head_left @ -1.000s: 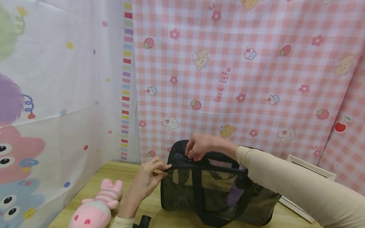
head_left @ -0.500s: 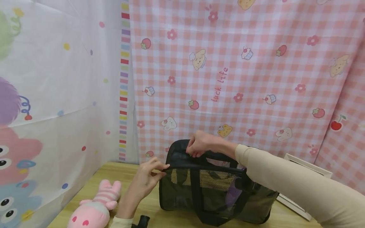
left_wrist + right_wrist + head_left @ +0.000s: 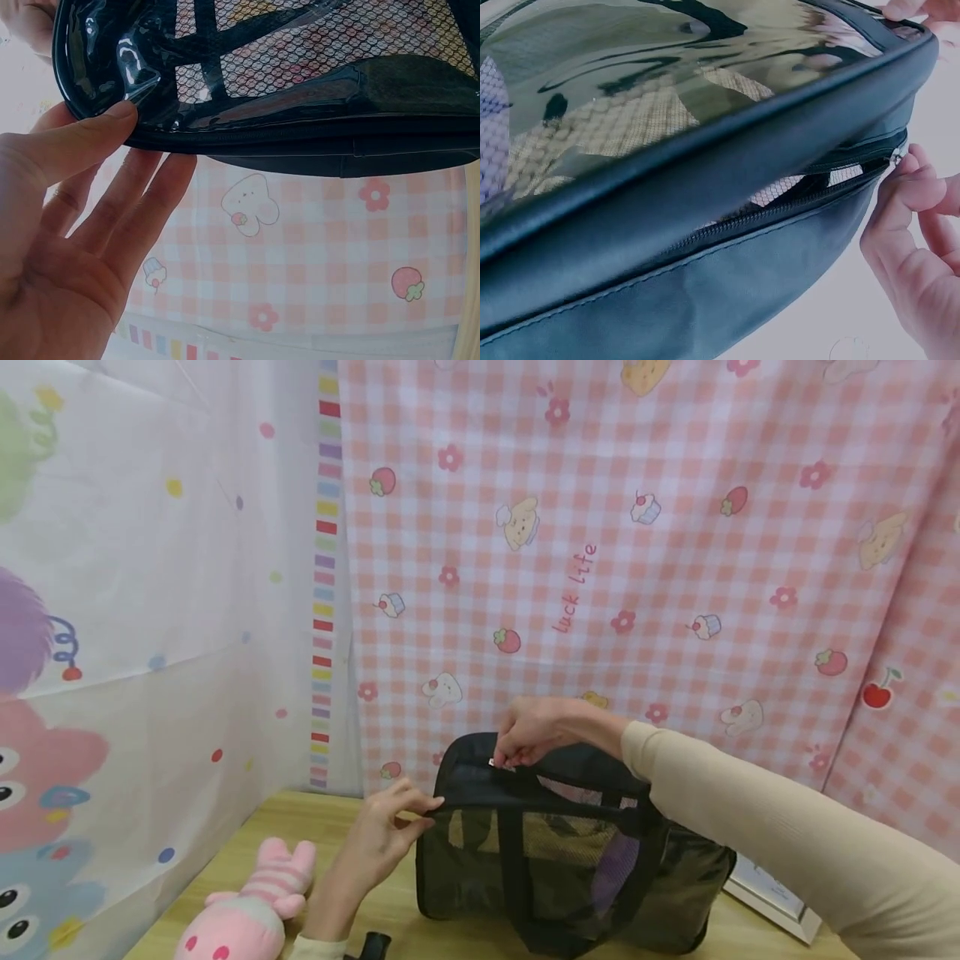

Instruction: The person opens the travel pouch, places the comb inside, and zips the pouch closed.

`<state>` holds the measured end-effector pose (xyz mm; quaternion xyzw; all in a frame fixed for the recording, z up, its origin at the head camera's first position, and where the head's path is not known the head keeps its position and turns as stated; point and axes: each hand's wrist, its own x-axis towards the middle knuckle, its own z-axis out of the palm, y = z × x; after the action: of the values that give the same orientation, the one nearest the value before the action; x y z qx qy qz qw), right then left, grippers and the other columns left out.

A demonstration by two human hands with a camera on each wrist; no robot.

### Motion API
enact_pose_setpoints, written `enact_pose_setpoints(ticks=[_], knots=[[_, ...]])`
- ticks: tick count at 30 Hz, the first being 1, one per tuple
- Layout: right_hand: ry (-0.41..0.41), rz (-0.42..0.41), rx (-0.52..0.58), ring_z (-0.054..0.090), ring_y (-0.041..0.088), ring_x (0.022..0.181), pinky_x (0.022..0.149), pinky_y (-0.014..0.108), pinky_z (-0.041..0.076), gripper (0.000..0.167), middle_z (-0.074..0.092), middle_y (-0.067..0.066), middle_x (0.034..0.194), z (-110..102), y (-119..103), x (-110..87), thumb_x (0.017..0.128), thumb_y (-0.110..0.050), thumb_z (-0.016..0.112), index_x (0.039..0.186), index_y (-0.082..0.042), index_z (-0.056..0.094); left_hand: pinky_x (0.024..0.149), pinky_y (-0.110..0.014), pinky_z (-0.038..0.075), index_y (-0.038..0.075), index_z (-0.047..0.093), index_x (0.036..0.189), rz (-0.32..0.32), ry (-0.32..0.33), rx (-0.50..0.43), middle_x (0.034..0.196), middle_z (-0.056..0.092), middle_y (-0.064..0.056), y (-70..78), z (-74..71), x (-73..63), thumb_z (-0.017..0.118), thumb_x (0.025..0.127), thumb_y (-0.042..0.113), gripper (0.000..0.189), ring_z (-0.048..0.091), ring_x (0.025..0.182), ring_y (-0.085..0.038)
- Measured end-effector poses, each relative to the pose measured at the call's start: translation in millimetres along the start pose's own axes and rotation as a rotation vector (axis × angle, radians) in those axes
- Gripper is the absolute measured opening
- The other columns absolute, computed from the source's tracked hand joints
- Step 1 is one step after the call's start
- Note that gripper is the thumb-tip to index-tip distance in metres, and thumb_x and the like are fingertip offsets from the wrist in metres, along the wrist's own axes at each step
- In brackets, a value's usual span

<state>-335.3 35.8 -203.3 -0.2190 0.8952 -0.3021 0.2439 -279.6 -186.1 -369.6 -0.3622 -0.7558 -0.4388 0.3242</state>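
A black bag with clear and mesh panels stands upright on the wooden table. My left hand pinches the bag's near left top edge between thumb and fingers; in the left wrist view the thumb lies over the piping with fingers beneath. Across the top, my right hand pinches a small metal zipper pull near the left end. The zipper in the right wrist view gapes behind the slider, showing mesh inside. A purple item shows through the front panel. Carrying straps hang down the front.
A pink striped plush toy lies on the table to the left. A white picture frame lies right of the bag, partly under the right sleeve. A checked curtain hangs close behind.
My right hand has moved slightly toward the far side of the bag's top with the zipper pull. The left hand keeps its hold on the edge. The head view has shifted a little.
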Motion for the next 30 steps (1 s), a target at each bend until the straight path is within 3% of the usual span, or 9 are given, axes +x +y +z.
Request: enact_pose_setpoints(ticks=[7,13,30], knots=[[0.078,-0.058,-0.022,0.049,0.012,0.059,0.052,0.02,0.043,0.022,0.061,0.01,0.072,-5.1,5.9,-1.9,0.095,-0.005,0.054,0.09,0.005,0.072,0.061,-0.022,0.057,0.007,0.074,0.098,0.003,0.009,0.012,0.087,0.061,0.001,-0.8,-0.4,-1.2,0.073,0.07,-0.017,0.036,0.064,0.082,-0.02],[0.145,-0.06,-0.013,0.05,0.012,0.055,0.05,0.021,0.045,0.019,0.061,0.007,0.066,-10.5,17.7,-9.2,0.091,-0.005,0.057,0.085,0.004,0.073,0.061,-0.022,0.057,0.008,0.074,0.097,0.004,-0.001,0.024,0.087,0.06,0.002,-2.5,-0.6,-0.1,0.074,0.07,-0.017,0.036,0.064,0.081,-0.019],[0.137,-0.038,0.031,0.051,0.014,0.059,0.052,0.022,0.044,0.019,0.064,0.012,0.075,-19.7,28.7,-25.6,0.086,0.0,0.053,0.086,0.008,0.071,0.061,-0.022,0.057,0.008,0.073,0.095,0.023,-0.006,0.029,0.086,0.06,0.0,-3.1,-1.4,0.1,0.073,0.071,-0.017,0.035,0.064,0.08,-0.019]])
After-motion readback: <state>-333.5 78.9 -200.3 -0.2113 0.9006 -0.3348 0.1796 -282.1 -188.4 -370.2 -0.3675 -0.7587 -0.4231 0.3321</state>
